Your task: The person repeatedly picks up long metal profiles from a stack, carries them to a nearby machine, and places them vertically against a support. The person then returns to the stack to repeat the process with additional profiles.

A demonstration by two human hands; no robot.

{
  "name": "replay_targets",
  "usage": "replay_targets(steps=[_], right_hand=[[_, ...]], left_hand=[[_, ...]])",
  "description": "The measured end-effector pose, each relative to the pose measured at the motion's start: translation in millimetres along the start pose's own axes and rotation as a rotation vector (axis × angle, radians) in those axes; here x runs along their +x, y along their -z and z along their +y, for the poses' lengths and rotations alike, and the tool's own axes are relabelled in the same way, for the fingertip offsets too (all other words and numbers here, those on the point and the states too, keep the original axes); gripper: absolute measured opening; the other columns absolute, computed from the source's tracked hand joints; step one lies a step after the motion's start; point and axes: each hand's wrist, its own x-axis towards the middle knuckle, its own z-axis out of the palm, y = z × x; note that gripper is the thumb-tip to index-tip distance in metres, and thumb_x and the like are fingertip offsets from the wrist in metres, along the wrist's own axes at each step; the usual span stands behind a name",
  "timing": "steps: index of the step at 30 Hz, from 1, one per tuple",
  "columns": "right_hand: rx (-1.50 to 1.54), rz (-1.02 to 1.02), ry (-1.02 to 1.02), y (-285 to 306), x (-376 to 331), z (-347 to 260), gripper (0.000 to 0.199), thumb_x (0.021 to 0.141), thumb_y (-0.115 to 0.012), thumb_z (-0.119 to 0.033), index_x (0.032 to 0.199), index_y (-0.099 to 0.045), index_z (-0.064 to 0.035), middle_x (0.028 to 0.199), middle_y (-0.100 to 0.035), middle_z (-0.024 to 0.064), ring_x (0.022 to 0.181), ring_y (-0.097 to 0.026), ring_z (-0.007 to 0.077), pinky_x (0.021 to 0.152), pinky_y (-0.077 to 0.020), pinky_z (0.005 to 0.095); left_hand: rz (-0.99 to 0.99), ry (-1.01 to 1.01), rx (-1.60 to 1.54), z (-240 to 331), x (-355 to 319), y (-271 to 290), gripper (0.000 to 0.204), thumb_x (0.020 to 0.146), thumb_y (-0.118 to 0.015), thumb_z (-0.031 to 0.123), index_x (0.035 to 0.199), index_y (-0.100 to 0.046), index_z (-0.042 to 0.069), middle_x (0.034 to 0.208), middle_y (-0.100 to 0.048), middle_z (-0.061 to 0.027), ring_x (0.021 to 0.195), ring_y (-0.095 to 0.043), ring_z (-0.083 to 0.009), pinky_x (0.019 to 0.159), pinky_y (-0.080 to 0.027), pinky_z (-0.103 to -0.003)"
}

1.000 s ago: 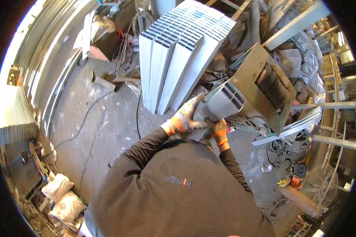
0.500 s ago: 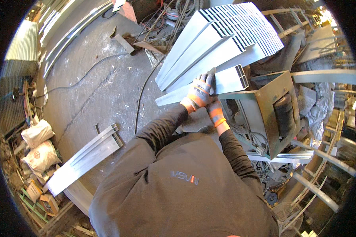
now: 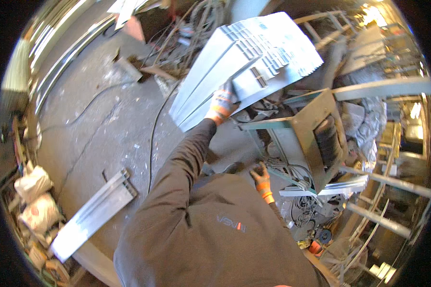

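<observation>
My left hand, in a grey and orange glove, grips the lower edge of a long white hollow profile that lies against a leaning stack of similar white profiles. My right hand, gloved the same way, hangs lower beside my body and holds nothing. It is close to the base of a grey-green metal machine. My dark sleeves and jacket fill the lower middle of the view.
A dark cable runs across the dusty concrete floor. A short bundle of pale profiles lies at the lower left, near filled sacks. Metal rails, scrap and coiled cables crowd the right side.
Both hands were together on a profile end by the machine. Now the left hand alone holds the profile up at the stack, and the right hand has dropped away toward my body.
</observation>
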Motion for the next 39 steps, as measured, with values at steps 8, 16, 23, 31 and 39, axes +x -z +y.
replay_targets(steps=[8,16,23,31,39], right_hand=[[-0.236,0.157,-0.228,20.2,-57.5,62.3,0.074,0.091,-0.091,-0.032,0.154,-0.063,-0.0026,0.128,-0.082,0.0204,0.117,-0.08,0.033,0.104,-0.0615,0.0436],[-0.118,0.169,-0.355,20.9,-78.9,74.6,0.07,0.092,-0.088,-0.027,0.153,-0.065,-0.0017,0.129,-0.082,0.0206,0.119,-0.079,0.0319,0.104,-0.0615,0.0426],[-0.248,0.099,-0.251,28.3,-67.1,84.9,0.065,0.092,-0.088,-0.026,0.149,-0.069,-0.0012,0.128,-0.083,0.0199,0.115,-0.08,0.0289,0.101,-0.0625,0.0402],[-0.032,0.207,-0.373,43.0,-92.0,111.8,0.067,0.095,-0.087,-0.023,0.153,-0.065,0.0015,0.129,-0.082,0.0181,0.114,-0.079,0.0253,0.098,-0.0626,0.0381],[-0.205,0.192,-0.473,68.1,-163.3,176.6,0.073,0.092,-0.088,-0.036,0.153,-0.067,-0.0032,0.14,-0.079,0.0224,0.126,-0.077,0.035,0.11,-0.0593,0.0432]], left_hand=[[0.059,0.052,0.243,53.0,11.9,-10.6,0.117,0.079,-0.099,0.036,0.172,-0.037,0.0,0.166,-0.05,-0.0248,0.152,-0.048,-0.0458,0.126,-0.039,-0.058],[0.21,-0.348,0.273,94.3,67.0,25.4,0.091,0.089,-0.087,0.055,0.163,-0.055,0.012,0.166,-0.051,-0.0192,0.159,-0.042,-0.0438,0.133,-0.022,-0.072],[-0.093,-0.371,0.619,137.7,137.5,1.6,0.078,0.093,-0.083,0.054,0.159,-0.064,0.016,0.173,-0.05,-0.0149,0.165,-0.036,-0.0456,0.129,-0.007,-0.087],[-0.033,-0.357,0.577,127.7,144.6,-21.9,0.06,0.093,-0.081,0.035,0.15,-0.071,0.018,0.163,-0.063,-0.0071,0.159,-0.047,-0.0408,0.13,-0.014,-0.084],[0.126,-0.463,0.561,162.8,89.8,-17.0,0.087,0.102,-0.073,0.063,0.169,-0.052,0.012,0.174,-0.047,-0.019,0.168,-0.032,-0.0433,0.137,-0.01,-0.072]])
